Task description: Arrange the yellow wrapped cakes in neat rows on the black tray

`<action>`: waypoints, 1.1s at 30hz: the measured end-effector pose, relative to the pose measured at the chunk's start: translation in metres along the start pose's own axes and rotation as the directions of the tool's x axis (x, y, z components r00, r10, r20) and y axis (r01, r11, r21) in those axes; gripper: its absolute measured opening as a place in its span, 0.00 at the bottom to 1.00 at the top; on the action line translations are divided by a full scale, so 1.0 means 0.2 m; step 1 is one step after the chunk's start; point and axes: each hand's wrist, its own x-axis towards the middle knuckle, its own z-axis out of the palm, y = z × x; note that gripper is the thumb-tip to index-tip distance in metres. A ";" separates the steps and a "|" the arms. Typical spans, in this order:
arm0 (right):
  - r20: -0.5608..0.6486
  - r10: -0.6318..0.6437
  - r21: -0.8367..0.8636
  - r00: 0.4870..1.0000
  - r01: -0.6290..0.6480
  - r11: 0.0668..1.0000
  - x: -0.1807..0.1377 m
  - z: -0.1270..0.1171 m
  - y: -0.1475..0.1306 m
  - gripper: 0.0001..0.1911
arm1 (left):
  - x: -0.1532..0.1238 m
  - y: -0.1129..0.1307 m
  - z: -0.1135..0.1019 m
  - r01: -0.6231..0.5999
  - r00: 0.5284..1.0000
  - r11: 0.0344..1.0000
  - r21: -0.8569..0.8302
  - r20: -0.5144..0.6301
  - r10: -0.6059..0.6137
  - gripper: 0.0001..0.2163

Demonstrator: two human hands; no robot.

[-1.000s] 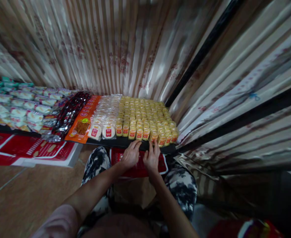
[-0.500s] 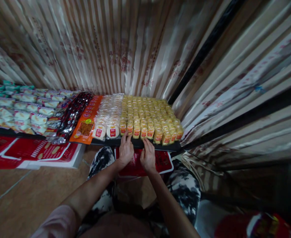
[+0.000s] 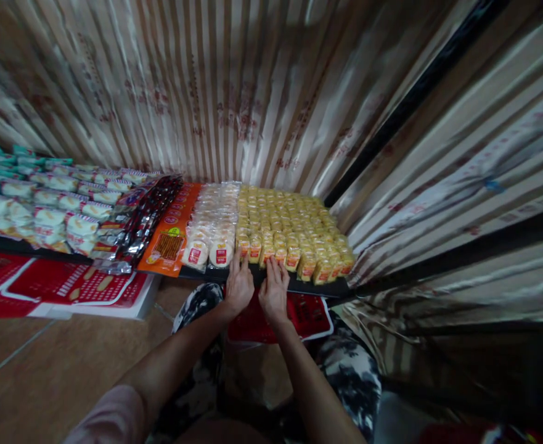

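Rows of small yellow wrapped snack packs [image 3: 289, 216] stand close together on a dark low shelf [image 3: 294, 285]. My left hand [image 3: 240, 285] has its fingers stretched out against the front packs at the left end of these rows. Beside it, my right hand [image 3: 273, 291] rests its extended fingertips on the front packs nearer the middle. Neither hand is wrapped round a pack. Clear-wrapped round white crackers [image 3: 220, 251] stand just left of my left hand.
Left of the crackers lie an orange snack bag [image 3: 167, 243], dark shiny packets [image 3: 137, 216] and white-and-green packets [image 3: 49, 222]. Red cartons [image 3: 90, 280] sit below on the tiled floor. A striped curtain [image 3: 234, 86] hangs behind, and a black pole [image 3: 391, 129] slants at the right.
My right hand has shifted slightly left along the front packs, closer to my left hand. The camera view has shifted a little, so the shelf appears lower and further right.
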 end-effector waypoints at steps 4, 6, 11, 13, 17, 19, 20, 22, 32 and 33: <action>-0.017 -0.034 0.002 0.999 0.034 0.999 -0.01 0.00 0.01 0.30 | 0.00 -0.01 -0.02 -0.015 1.000 1.000 0.013 -0.015 0.015 0.22; -0.023 -0.045 0.016 0.999 0.045 0.999 -0.01 -0.01 0.01 0.31 | 0.01 -0.01 -0.03 -0.010 1.000 1.000 0.012 -0.022 0.010 0.22; -0.035 -0.069 0.033 0.997 0.070 0.997 0.00 0.00 0.02 0.30 | 0.02 -0.02 -0.03 -0.037 0.999 0.999 -0.008 0.032 0.037 0.23; -0.045 -0.066 0.051 0.997 0.069 0.996 -0.01 0.00 0.02 0.30 | 0.03 -0.02 -0.03 -0.025 1.000 1.000 -0.015 0.013 0.025 0.23; -0.051 -0.008 0.079 0.999 0.012 0.997 -0.02 -0.01 0.03 0.30 | 0.05 -0.03 -0.04 0.027 0.999 0.998 -0.054 -0.044 -0.029 0.24; -0.044 0.013 0.081 0.999 -0.009 0.997 -0.02 -0.01 0.03 0.30 | 0.06 -0.03 -0.04 0.021 0.999 0.998 -0.058 -0.032 -0.022 0.25; -0.039 0.016 0.081 0.999 -0.013 0.997 -0.01 -0.01 0.03 0.30 | 0.06 -0.03 -0.04 0.014 1.000 0.998 -0.053 -0.024 -0.015 0.25; -0.029 0.016 0.078 0.999 -0.013 0.997 -0.01 0.00 0.03 0.30 | 0.07 -0.02 -0.03 0.006 1.000 0.999 -0.037 -0.025 -0.007 0.25; -0.057 -0.026 0.099 0.998 0.031 0.995 -0.08 -0.04 0.07 0.28 | -0.02 0.01 -0.04 -0.063 0.998 0.998 -0.016 0.005 0.063 0.24; -0.060 -0.018 0.097 0.998 0.024 0.995 -0.08 -0.04 0.08 0.28 | -0.03 0.02 -0.03 -0.093 0.994 0.995 -0.020 0.056 0.094 0.24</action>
